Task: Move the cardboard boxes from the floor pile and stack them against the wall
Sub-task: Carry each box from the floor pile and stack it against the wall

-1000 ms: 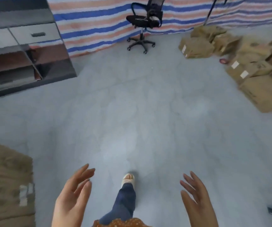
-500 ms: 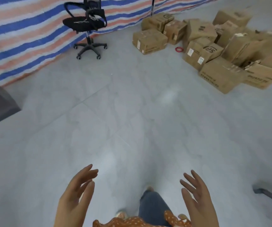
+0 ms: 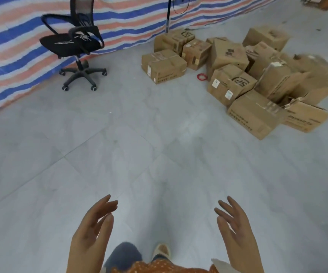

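Note:
A pile of several brown cardboard boxes [image 3: 244, 75] lies on the grey floor at the upper right, some with torn flaps. Its nearest box [image 3: 255, 114] carries dark print on the side, and a single box [image 3: 163, 66] sits at the pile's left edge. My left hand [image 3: 92, 235] and my right hand [image 3: 236, 235] are raised side by side at the bottom of the view, palms facing each other, fingers straight and spread. Both hold nothing and are far from the pile.
A black office chair on castors [image 3: 76, 46] stands at the upper left before a blue, red and white striped tarp wall [image 3: 11, 36]. A red ring [image 3: 202, 77] lies on the floor by the boxes. Bare grey tiles [image 3: 159, 154] stretch between me and the pile.
The view has swung right: the grey cabinet and the box at lower left have left the frame, and the pile has come toward the middle and closer. Both hands stay raised and empty.

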Motion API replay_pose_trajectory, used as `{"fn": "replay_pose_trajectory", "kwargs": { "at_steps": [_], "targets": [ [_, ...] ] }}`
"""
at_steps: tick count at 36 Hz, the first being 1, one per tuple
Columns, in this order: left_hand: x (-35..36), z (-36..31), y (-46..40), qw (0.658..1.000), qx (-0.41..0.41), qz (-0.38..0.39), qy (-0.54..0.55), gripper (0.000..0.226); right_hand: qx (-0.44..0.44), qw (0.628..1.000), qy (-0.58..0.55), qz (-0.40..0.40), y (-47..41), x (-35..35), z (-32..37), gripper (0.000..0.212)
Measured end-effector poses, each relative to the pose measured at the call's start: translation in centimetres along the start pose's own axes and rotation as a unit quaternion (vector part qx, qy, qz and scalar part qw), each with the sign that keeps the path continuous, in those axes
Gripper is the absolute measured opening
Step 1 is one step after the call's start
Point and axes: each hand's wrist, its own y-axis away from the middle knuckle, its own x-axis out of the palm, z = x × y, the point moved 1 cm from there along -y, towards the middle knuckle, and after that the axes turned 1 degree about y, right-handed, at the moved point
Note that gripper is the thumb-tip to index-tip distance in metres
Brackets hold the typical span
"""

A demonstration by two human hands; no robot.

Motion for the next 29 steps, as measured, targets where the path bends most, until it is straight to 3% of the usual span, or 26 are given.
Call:
{"fn": "replay_pose_trajectory", "kwargs": {
  "at_steps": [7, 11, 19, 23, 26, 29],
  "targets": [
    [4.4, -0.4, -10.8, 1.0, -0.013, -0.02, -0.018, 0.054, -0.001, 1.0, 0.013, -0.001, -11.6, 2.2, 2.0, 0.064],
    [7.1, -0.7, -18.6, 1.0, -0.013, 0.001, -0.017, 0.041, 0.006, 1.0, 0.003, -0.02, -18.9, 4.4, 2.9, 0.052],
    [11.9, -5.8, -37.2, 0.999, 0.029, 0.022, -0.011, 0.051, -0.002, 0.999, -0.018, -0.045, -34.7, 10.2, 9.1, 0.053],
    [14.5, -6.3, -43.6, 0.998, 0.015, 0.053, -0.027, 0.052, 0.026, 0.999, -0.032, -0.031, -41.1, 12.1, 11.5, 0.038],
    [16.6, -6.5, -47.4, 0.996, 0.01, 0.075, -0.053, 0.057, 0.04, 0.998, -0.016, -0.048, -45.4, 12.4, 12.4, 0.054],
    [18.8, -6.6, -51.5, 0.995, -0.002, 0.073, -0.063, 0.058, 0.066, 0.996, -0.013, -0.052, -50.0, 12.4, 12.2, 0.034]
  ]
}}
